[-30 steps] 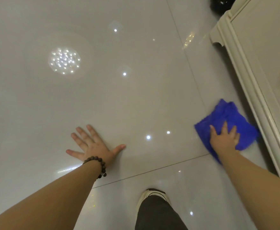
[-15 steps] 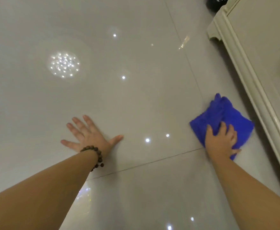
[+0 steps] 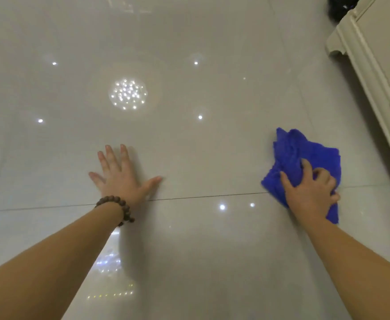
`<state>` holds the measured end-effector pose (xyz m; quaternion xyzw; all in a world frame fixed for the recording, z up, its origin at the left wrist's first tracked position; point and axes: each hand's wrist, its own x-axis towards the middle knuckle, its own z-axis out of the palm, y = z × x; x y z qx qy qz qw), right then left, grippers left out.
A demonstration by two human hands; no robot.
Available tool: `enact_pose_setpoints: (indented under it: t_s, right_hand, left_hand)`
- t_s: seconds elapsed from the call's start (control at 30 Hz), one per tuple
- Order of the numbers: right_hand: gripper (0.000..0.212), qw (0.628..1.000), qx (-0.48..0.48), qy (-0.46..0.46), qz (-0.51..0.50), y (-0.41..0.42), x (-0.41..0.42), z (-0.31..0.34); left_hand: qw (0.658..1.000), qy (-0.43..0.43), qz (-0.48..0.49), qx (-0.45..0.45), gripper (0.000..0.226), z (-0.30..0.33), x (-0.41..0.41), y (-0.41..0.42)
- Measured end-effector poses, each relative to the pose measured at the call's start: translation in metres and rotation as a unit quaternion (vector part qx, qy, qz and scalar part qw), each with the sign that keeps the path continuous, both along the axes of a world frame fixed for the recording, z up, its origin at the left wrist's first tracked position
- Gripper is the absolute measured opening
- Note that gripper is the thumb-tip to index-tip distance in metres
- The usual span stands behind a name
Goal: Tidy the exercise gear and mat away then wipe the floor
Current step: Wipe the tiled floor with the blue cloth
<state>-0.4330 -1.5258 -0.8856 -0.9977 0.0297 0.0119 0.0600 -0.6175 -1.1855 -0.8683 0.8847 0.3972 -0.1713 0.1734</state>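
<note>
A bright blue cloth [image 3: 305,148] lies bunched on the glossy pale floor tiles [image 3: 212,146] at the right. My right hand [image 3: 309,190] lies on its near part with the fingers curled into the fabric, gripping it. My left hand [image 3: 122,176], a brown bead bracelet on its wrist, is spread flat on the floor to the left, fingers straight, holding nothing. No exercise gear or mat is in view.
A cream cabinet [image 3: 379,72] with a moulded base and a short foot stands along the right edge, close to the cloth. A dark object [image 3: 342,5] sits behind it at the top right. Ceiling lights reflect in the tiles.
My right hand has drawn the cloth left and toward me, away from the cabinet, and its fingers have curled into the fabric, bunching it. The left hand stays planted; the view has shifted.
</note>
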Motion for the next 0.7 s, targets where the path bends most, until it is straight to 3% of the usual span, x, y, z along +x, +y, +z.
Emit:
enact_pose_setpoints:
  t_s: [0.07, 0.13, 0.2, 0.27, 0.3, 0.33, 0.4, 0.47, 0.53, 0.57, 0.6, 0.63, 0.7]
  right_hand:
    - [0.066, 1.000, -0.003, 0.007, 0.008, 0.041, -0.021, -0.001]
    - [0.062, 0.990, 0.003, -0.005, 0.143, 0.098, -0.061, -0.009]
    - [0.061, 0.929, 0.003, -0.026, 0.368, 0.146, -0.109, -0.016]
    - [0.060, 0.828, -0.006, -0.017, 0.561, 0.168, -0.123, -0.017]
    - [0.062, 0.794, -0.013, -0.012, 0.607, 0.172, -0.111, -0.017]
    - [0.063, 0.789, -0.020, -0.011, 0.614, 0.174, -0.096, -0.018]
    - [0.064, 0.865, -0.030, 0.002, 0.500, 0.177, -0.064, -0.019]
    - [0.067, 0.954, -0.008, 0.041, 0.297, 0.192, -0.049, -0.011]
    - [0.069, 0.978, 0.002, 0.065, 0.201, 0.230, -0.073, -0.007]
    - [0.068, 0.969, -0.004, 0.051, 0.243, 0.250, -0.097, -0.007]
    - [0.067, 0.941, 0.000, 0.025, 0.339, 0.268, -0.126, -0.009]
    - [0.065, 0.888, 0.009, 0.003, 0.459, 0.283, -0.155, -0.014]
    - [0.064, 0.728, -0.003, -0.011, 0.685, 0.300, -0.188, -0.019]
  left_hand:
    - [0.996, 0.028, 0.072, 0.040, 0.128, -0.001, -0.056, 0.008]
    - [0.984, 0.057, 0.153, 0.075, 0.132, 0.000, -0.102, 0.018]
    - [0.969, 0.073, 0.225, 0.073, 0.139, 0.007, -0.134, 0.028]
    - [0.958, 0.081, 0.268, 0.054, 0.143, 0.006, -0.154, 0.040]
    - [0.957, 0.088, 0.272, 0.045, 0.146, 0.005, -0.160, 0.047]
    - [0.958, 0.096, 0.267, 0.033, 0.148, 0.004, -0.164, 0.054]
    - [0.960, 0.111, 0.257, 0.011, 0.150, 0.000, -0.167, 0.061]
    - [0.959, 0.120, 0.258, 0.001, 0.150, -0.005, -0.168, 0.063]
    - [0.958, 0.127, 0.258, -0.009, 0.150, -0.003, -0.169, 0.065]
    - [0.958, 0.129, 0.256, -0.018, 0.149, -0.002, -0.169, 0.067]
    - [0.958, 0.127, 0.255, -0.030, 0.149, -0.002, -0.170, 0.070]
    - [0.959, 0.124, 0.252, -0.047, 0.151, -0.001, -0.172, 0.072]
    - [0.959, 0.118, 0.245, -0.078, 0.155, -0.002, -0.175, 0.076]
